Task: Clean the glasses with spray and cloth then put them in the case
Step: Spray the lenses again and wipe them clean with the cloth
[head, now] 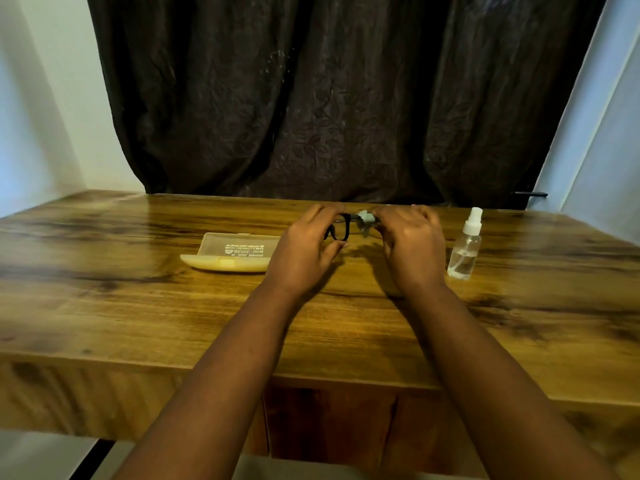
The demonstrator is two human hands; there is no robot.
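Black-framed glasses [341,227] are held above the middle of the wooden table [138,306]. My left hand [306,249] grips the left side of the frame between thumb and fingers. A small pale grey-green cloth [366,220] is pinched by my right hand [410,245] against the right lens, which the cloth and fingers mostly hide. Left of my hands, the translucent yellowish case [235,252] lies open on the table with its lid tipped back. A clear spray bottle [465,249] with a white nozzle stands upright to the right of my right hand.
A dark curtain [329,98] hangs behind the table's far edge. Pale walls flank it on both sides. The table's near edge runs across the lower part of the view, with a wooden panel beneath it.
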